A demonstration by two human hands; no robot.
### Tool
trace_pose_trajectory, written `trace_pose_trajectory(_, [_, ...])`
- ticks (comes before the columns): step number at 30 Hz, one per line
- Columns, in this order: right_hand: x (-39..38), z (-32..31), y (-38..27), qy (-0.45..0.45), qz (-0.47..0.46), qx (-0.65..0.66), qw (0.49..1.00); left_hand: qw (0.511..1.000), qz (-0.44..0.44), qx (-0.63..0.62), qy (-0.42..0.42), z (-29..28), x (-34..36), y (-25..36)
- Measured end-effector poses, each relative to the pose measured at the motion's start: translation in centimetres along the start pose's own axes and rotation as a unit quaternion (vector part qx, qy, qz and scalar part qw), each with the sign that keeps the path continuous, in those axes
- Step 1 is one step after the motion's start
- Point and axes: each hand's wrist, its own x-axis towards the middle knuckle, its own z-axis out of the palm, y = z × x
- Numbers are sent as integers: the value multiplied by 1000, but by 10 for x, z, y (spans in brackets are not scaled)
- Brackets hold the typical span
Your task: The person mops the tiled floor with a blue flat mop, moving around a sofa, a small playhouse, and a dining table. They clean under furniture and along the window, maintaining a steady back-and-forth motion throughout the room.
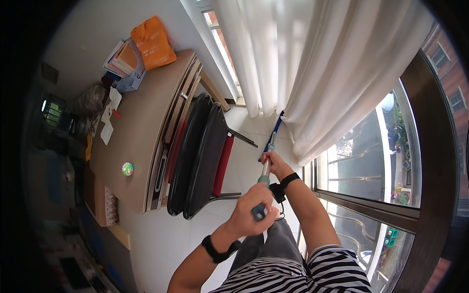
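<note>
I hold a flat mop (266,169) with both hands on its pole. My left hand (250,211) is wrapped round the grip near the top end, where a dark blue cap sticks out. Lower down, my right hand (277,164) is closed round the silver part of the pole. The mop's long, narrow blue head (278,124) lies on the pale tiled floor (246,119), its far end against the hem of the white curtain (310,107). A dark band is on each of my wrists.
Two folded black chairs (205,161) lean by the desk (137,110) on the left. An orange bag (154,43), a paper holder (131,80) and a small round green object (127,169) sit on the desk. A large barred window (361,200) is on my right.
</note>
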Motion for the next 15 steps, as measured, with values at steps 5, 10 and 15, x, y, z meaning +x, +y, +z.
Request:
trace_pose_trajectory(5, [6,-16,-28,-7,-56,24,998,998,32,0,-61,11,40,-27])
trace_pose_trajectory(10, [-28,-36,-10,49,-69,123,989,987,48,-27,-151,25,30,-11])
trace_pose_trajectory(15, [-66,-66,28,23,-60,118,991,975,59,-50,-206,28,-5,9])
